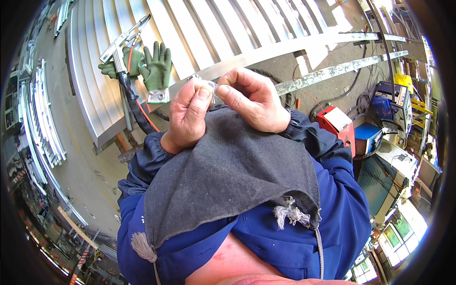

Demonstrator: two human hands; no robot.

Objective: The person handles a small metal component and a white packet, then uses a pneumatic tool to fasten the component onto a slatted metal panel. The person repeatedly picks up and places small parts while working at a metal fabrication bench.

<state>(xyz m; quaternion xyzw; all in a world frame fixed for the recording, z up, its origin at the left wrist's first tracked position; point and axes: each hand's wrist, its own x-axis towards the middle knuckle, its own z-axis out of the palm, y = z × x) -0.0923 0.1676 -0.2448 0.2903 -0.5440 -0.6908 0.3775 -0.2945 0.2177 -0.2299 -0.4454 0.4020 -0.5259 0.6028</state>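
Observation:
Thin white thread (213,93) runs between my hands, just above the top of a dark grey cloth apron (231,167). My left hand (188,114) pinches it between thumb and curled fingers. Thumb and forefinger of my right hand (251,99) close on its other side. Beyond my left hand, a green work glove (156,69) with a pale cuff lies palm up on ribbed metal profiles (199,39). A second green glove (132,61) lies partly under a welding torch (124,39) with a black-wrapped cable.
A red machine (336,124) and a blue-topped box (368,137) stand on the right among cables. A long metal bar (342,71) crosses beyond my right hand. Long metal profiles (44,114) lie on the floor at the left.

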